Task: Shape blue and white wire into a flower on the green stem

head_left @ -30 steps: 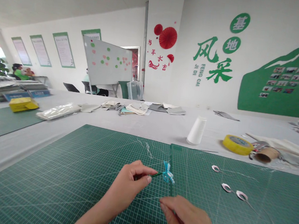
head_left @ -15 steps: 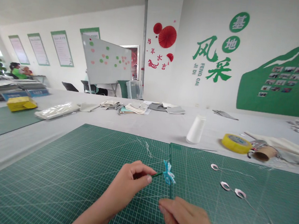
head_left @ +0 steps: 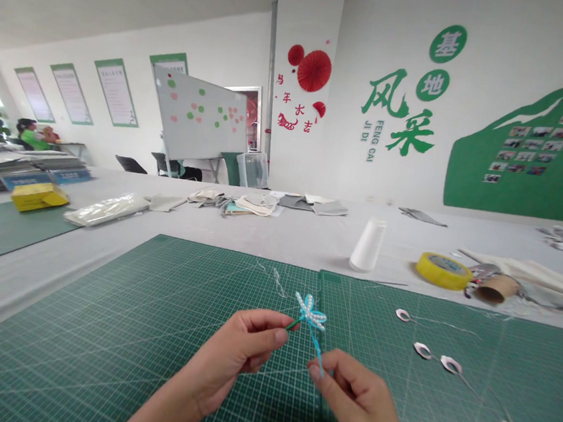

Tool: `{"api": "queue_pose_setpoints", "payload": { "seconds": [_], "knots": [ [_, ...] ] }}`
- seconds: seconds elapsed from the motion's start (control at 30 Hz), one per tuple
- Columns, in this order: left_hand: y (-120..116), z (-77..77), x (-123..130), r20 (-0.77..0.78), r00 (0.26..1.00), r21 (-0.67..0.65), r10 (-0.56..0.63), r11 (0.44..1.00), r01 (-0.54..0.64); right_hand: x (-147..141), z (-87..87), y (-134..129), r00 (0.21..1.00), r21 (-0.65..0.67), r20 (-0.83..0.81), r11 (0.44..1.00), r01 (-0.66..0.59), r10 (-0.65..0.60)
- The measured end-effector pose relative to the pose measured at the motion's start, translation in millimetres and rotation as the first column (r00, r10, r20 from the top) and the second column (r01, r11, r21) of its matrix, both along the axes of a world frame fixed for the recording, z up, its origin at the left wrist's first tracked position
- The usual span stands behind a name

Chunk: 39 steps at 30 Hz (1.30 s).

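Between my hands is a small blue flower (head_left: 309,313) with white bead-like dots on its petals. My left hand (head_left: 252,339) pinches the green stem (head_left: 294,324) just left of the petals. A twisted light-blue strand (head_left: 316,349) hangs down from the flower, and my right hand (head_left: 350,393) pinches its lower end between thumb and forefinger. Both hands are above the green cutting mats (head_left: 175,307). White loose thread (head_left: 278,281) lies on the mat behind the flower.
Several pale oval rings with cords, one being a ring (head_left: 451,364), lie at right. Behind stand a white thread cone (head_left: 368,246), yellow tape (head_left: 443,271) and a cardboard tube (head_left: 497,289). Fabric pieces (head_left: 257,203) and a yellow box (head_left: 39,197) are farther back. A person (head_left: 35,136) sits far left.
The flower has turned, its petals now facing up and slightly left. The blue strand now shows stretched down to my right hand, whose fingers have turned upward.
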<state>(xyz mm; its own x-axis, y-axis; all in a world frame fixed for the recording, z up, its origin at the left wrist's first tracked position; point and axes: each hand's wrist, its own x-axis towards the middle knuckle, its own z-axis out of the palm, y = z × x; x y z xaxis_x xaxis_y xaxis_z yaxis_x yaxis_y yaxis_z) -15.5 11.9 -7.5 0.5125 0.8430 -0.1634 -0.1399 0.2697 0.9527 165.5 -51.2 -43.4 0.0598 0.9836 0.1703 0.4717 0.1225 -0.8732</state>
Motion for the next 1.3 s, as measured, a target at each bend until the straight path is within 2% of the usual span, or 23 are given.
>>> {"api": "queue_pose_setpoints", "payload": {
  "seconds": [0.2, 0.43, 0.6, 0.77, 1.0, 1.3],
  "knots": [
    [-2, 0.7, 2, 0.049, 0.997, -0.024, -0.064, 0.998, 0.065, 2, -0.9, 2, 0.998, -0.049, -0.052, 0.998, -0.032, 0.029],
    [-2, 2.3, 3, 0.076, 0.991, 0.01, -0.114, 0.994, 0.113, 7, -6.1, 7, 0.996, -0.111, -0.067, 0.992, -0.061, 0.053],
    [-3, 3.6, 2, 0.07, 0.994, 0.008, -0.087, 0.996, 0.087, 12, 1.8, 9, 0.987, -0.138, -0.137, 0.986, -0.099, 0.08],
    [-3, 1.2, 2, 0.127, 0.989, -0.015, -0.08, 0.997, 0.082, 24, 9.0, 11, 0.946, -0.174, -0.298, 0.967, -0.184, 0.126],
    [-3, 2.0, 3, 0.155, 0.986, -0.031, -0.066, 0.997, 0.072, 32, 11.8, 10, 0.876, -0.302, -0.475, 0.919, -0.255, 0.086],
    [-1, 1.5, 4, 0.129, 0.992, -0.005, -0.02, 1.0, 0.021, 28, 11.6, 10, 0.856, -0.332, -0.511, 0.899, -0.286, 0.083]
  ]
}}
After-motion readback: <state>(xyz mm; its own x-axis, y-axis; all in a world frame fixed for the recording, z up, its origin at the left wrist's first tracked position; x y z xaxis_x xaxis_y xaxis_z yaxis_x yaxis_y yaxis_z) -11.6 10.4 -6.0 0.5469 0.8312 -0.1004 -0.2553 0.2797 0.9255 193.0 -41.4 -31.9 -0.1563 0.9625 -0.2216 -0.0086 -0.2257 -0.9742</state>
